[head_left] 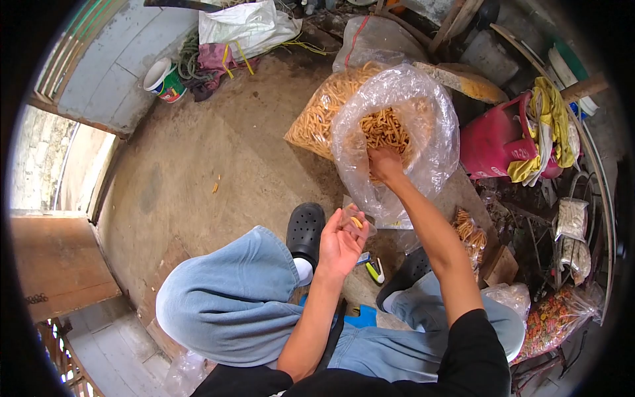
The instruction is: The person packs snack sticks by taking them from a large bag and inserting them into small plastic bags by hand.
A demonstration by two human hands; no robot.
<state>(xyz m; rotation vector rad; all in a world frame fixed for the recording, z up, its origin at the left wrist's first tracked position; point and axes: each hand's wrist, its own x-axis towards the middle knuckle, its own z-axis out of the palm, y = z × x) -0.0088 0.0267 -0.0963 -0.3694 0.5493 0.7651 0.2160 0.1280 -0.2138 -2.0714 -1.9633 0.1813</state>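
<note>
My left hand [342,241] holds a small clear plastic bag [361,221] with a few yellowish snack sticks in it. My right hand [385,163] reaches into a large open clear bag [433,142], its fingers partly hidden among brown snack sticks [382,128]. Whether those fingers have closed on any sticks is not visible. Behind and to the left of the open bag leans another big clear bag full of paler sticks [314,119]. A green and black stapler [375,270] lies on the floor between my shoes, beside a small blue box [363,258].
A red gas cylinder [489,139] draped with yellow cloth [550,119] stands at the right. Filled snack bags [471,238] lie near my right leg, with colourful packets [555,321] farther right. A white bucket [165,81] and a white sack [245,26] are at the upper left.
</note>
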